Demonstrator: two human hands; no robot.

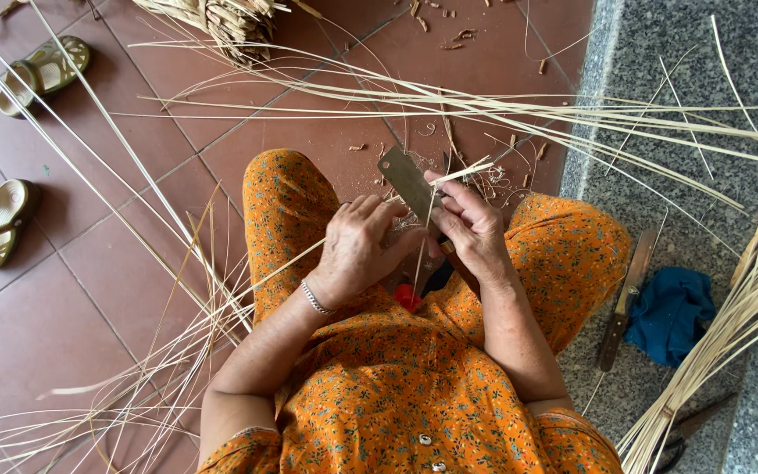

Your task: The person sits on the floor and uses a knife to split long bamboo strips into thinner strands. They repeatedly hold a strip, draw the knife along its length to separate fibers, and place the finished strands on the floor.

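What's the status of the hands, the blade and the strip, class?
Left hand pinches the thin strip. Right hand grips the flat blade against it. Loose strips lie across the floor ahead; second knife lies right, untouched.

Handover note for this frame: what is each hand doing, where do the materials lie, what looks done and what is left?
Left hand: closed on a thin bamboo strip over the lap.
Right hand: grips a flat knife, blade against that strip.
Done: long split strips fanned across the floor, shavings near the knees.
Left: a bundle of strips at the right. A second knife and a blue cloth lie on the stone ledge.
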